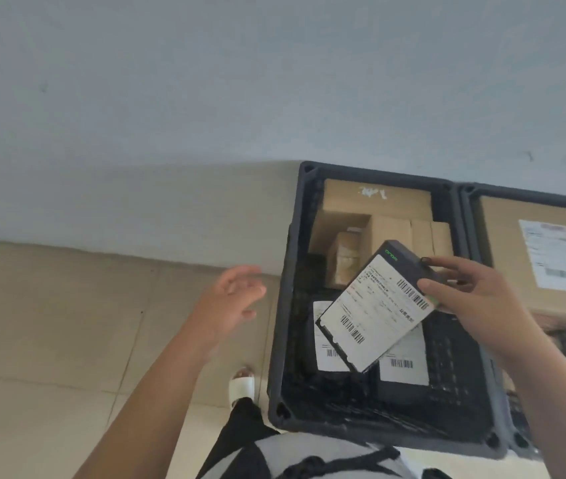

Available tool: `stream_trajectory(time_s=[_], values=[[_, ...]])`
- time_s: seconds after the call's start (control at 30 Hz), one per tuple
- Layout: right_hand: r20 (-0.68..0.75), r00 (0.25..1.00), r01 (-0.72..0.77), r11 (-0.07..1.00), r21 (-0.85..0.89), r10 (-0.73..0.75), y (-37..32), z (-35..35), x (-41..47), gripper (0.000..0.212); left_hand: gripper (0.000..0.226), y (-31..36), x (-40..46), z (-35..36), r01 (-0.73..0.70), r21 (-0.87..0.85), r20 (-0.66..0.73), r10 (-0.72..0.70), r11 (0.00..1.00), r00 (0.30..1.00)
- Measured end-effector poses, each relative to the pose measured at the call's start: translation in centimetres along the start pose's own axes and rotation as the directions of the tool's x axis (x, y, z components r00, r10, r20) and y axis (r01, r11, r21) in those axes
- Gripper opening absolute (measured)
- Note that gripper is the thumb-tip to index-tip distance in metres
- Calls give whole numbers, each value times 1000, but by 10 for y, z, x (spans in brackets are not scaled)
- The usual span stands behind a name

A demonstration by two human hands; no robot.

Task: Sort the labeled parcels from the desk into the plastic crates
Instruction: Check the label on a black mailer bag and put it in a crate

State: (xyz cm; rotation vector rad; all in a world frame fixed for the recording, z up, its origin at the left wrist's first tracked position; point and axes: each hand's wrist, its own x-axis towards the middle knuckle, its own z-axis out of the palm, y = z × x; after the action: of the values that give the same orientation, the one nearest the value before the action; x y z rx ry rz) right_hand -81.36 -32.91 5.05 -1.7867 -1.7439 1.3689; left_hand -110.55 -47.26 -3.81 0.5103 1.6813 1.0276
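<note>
Now, over the dark crate [283, 340] already holding cardboard boxes and two labeled parcels, my right hand [471, 299] gripped a dark labeled parcel [375, 309] mid-drop, calling for lowering and release, I judged, while my left hand [229, 299] hovered open, empty.

I see a beige tiled floor [67, 340] running up to a pale wall. Two dark plastic crates sit on it, side by side and touching: the near crate [283, 305] and a second crate [468, 216] to its right, cut off by the frame edge. A foot in a white sandal [242, 383] stands just beside the near crate.
</note>
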Motion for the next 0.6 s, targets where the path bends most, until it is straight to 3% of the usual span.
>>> stream_trajectory(time_s=[0.13, 0.23, 0.33, 0.47, 0.6], values=[[-90, 994, -66, 994, -86, 58, -1, 47, -10, 34, 57, -1, 38, 10, 28, 67, 104, -35, 997, 994], [-45, 996, -89, 970, -227, 81, 9, 90, -7, 46, 70, -6, 54, 30, 15, 147, 184, -42, 989, 982], [23, 994, -95, 941, -325, 108, 19, 128, 6, 50, 67, -13, 64, 48, -11, 184, 196, -26, 983, 980], [-25, 991, -131, 937, -325, 130, 20, 154, 44, 30, 62, -29, 66, 50, -46, 184, 202, 8, 982, 979], [-8, 994, -101, 885, -455, 109, 24, 165, 82, 34, 65, -30, 62, 52, -22, 187, 176, -11, 982, 984]])
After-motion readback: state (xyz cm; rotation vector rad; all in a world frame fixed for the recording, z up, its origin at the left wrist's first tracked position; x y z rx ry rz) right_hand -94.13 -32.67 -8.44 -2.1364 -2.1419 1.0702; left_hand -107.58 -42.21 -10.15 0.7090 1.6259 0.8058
